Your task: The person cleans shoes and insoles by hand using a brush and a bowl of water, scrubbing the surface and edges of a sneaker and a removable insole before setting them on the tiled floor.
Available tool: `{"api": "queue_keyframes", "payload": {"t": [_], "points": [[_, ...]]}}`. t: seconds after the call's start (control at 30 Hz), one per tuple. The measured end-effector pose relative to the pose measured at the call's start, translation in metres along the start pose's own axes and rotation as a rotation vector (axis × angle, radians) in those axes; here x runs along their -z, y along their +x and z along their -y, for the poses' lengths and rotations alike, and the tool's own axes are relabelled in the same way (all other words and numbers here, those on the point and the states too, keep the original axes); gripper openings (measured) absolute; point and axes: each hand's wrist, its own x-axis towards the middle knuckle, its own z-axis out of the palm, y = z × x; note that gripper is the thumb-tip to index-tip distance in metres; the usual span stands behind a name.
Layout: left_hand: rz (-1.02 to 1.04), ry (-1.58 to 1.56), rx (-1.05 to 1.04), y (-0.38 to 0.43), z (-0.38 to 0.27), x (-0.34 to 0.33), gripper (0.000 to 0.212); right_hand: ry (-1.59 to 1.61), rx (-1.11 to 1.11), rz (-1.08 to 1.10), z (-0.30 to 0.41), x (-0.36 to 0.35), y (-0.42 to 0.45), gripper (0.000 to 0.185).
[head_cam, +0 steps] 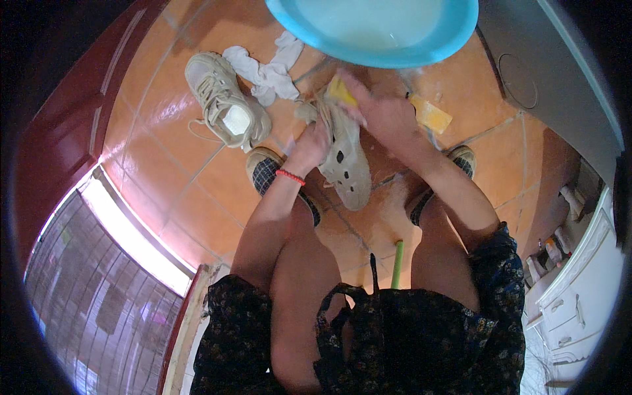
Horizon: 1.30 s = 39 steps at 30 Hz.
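My left hand (pixel 313 143), below which is a red bead bracelet, grips the side of a wet off-white sneaker (pixel 351 168), held over the floor between my feet. My right hand (pixel 368 106), slightly blurred, is closed on a yellow scrubbing brush or block (pixel 340 91) against the upper end of that shoe; its exact kind is unclear. The matching laced sneaker (pixel 217 91) stands on the tiles to the left, with a pale insole inside. White socks (pixel 266 69) lie beside it. A yellow bar of soap (pixel 432 114) is on the floor to the right of my right hand.
A light-blue basin (pixel 419 59) of cloudy water stands at the far side. A dark red door (pixel 64 94) is at left and a grey panel (pixel 548 59) at right. A green stick (pixel 398 261) shows between my legs. White drawers (pixel 568 316) stand at lower right.
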Motion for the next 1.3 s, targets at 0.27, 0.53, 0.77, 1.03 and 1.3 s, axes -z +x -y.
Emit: {"api": "queue_keyframes", "payload": {"t": [0.27,0.53,0.77,1.03,1.3], "points": [[0.031,-0.890,0.347,-0.001,-0.029,0.011,0.045,0.074,0.004,0.370,0.026,0.008,-0.067,0.059],[0.781,-1.420,-0.075,0.013,0.001,0.010,0.068,0.171,-0.189,0.318,0.014,0.033,-0.005,0.062],[0.119,-1.366,0.389,0.002,-0.047,0.011,0.083,0.186,0.235,0.246,0.045,0.037,-0.070,0.056],[0.248,-1.122,0.181,0.001,-0.048,0.013,0.077,0.089,-0.054,0.280,0.012,0.029,-0.016,0.061],[0.214,-1.153,0.301,-0.011,-0.033,0.017,0.079,0.037,0.048,0.271,0.017,0.017,-0.042,0.055]]}}
